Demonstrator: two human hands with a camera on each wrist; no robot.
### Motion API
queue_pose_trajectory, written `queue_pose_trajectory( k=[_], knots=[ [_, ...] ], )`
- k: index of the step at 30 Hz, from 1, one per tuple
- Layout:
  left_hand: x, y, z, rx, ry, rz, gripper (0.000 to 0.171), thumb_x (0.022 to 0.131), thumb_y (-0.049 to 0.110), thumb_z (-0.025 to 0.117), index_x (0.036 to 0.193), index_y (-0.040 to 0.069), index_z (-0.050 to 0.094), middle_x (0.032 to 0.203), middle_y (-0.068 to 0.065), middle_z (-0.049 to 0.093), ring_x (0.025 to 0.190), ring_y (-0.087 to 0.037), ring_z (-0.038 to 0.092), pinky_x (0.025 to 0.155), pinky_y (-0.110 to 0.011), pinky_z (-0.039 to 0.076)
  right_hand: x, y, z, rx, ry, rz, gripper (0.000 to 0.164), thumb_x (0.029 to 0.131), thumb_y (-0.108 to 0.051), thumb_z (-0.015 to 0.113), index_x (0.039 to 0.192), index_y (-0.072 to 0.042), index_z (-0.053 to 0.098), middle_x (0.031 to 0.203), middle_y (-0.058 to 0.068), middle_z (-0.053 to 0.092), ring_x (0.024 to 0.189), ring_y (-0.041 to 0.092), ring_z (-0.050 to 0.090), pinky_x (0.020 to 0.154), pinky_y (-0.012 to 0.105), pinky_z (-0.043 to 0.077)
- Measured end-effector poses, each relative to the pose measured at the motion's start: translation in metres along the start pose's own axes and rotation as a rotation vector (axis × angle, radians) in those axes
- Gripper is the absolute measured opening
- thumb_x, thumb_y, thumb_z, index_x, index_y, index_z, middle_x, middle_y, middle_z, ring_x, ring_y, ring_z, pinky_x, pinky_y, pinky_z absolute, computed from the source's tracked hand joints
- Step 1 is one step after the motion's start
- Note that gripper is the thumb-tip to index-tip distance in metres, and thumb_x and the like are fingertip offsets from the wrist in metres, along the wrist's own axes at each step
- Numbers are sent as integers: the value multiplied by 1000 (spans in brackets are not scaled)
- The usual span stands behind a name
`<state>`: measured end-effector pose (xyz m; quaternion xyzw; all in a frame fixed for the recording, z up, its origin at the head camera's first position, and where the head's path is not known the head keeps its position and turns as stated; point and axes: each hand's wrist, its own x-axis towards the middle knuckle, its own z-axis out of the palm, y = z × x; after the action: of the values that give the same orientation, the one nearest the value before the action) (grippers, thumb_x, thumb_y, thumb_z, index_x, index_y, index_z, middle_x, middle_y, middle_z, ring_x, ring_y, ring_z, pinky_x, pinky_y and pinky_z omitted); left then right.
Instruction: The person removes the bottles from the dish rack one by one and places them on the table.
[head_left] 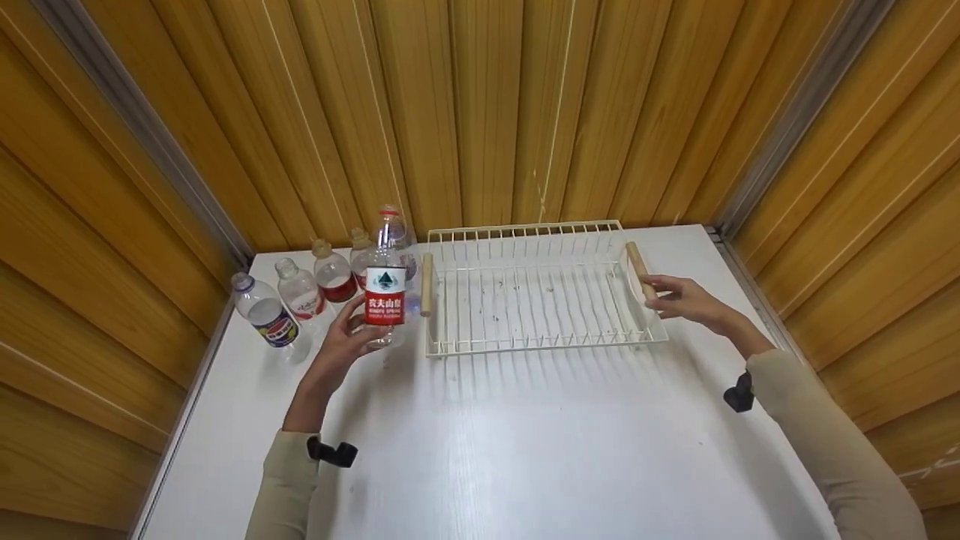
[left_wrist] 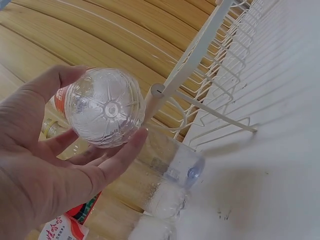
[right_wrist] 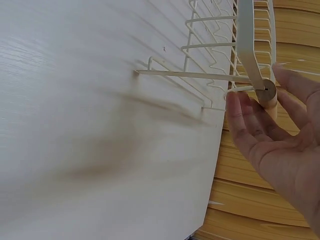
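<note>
My left hand (head_left: 345, 341) grips a clear plastic water bottle (head_left: 385, 300) with a red and white label, upright beside the rack. Its ribbed base faces the camera in the left wrist view, with the thumb on one side and the fingers beneath. A white wire dish rack (head_left: 540, 346) stands against the back wall, with a wooden handle on each end. At its right end, my right hand (head_left: 686, 300) holds the wooden handle (right_wrist: 270, 92). In the right wrist view the thumb is over that handle and the fingers curl under it.
Several clear bottles stand at the back left, among them one with a blue label (head_left: 276, 326) and one with a red label (head_left: 337, 286). Wood-look panels (head_left: 487, 112) enclose the white table (head_left: 540, 450) at the back and sides.
</note>
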<state>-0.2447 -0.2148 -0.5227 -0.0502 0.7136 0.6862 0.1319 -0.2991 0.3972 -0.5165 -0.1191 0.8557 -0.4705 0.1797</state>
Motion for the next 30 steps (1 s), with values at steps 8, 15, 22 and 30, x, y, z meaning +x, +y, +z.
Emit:
queue_pose_trajectory(
  k=[8, 15, 22, 30],
  knots=[
    [-2, -7, -3, -13, -9, 29, 93, 90, 13, 76, 163, 26, 19, 162, -10, 33, 146, -34, 41, 118, -52, 40, -3, 6, -3, 53, -18, 3, 70, 101, -14, 64, 160, -3, 29, 155, 36, 35, 131, 47, 53, 97, 36, 59],
    [-5, -14, -9, -16, 28, 60, 101, 85, 12, 83, 162, 28, 20, 166, -6, 28, 153, -32, 31, 122, -55, 34, -7, 5, -3, 99, -25, 6, 77, 98, -7, 66, 161, -3, 22, 148, 38, 40, 113, 17, 65, 93, 38, 60],
    [-9, -21, -20, 50, 104, 79, 100, 84, 6, 82, 162, 21, 22, 164, -9, 33, 150, -33, 34, 122, -52, 34, -10, 6, -3, 120, -49, 35, 82, 97, -5, 66, 163, -7, 17, 144, 37, 42, 100, 6, 68, 90, 38, 62],
    [-18, -31, -36, 102, 160, 98, 102, 81, 3, 84, 162, 14, 23, 162, -14, 35, 149, -35, 36, 123, -50, 33, -10, 6, -3, 115, -44, 59, 85, 97, -9, 68, 164, -10, 17, 146, 35, 43, 103, 13, 69, 90, 36, 61]
  ],
)
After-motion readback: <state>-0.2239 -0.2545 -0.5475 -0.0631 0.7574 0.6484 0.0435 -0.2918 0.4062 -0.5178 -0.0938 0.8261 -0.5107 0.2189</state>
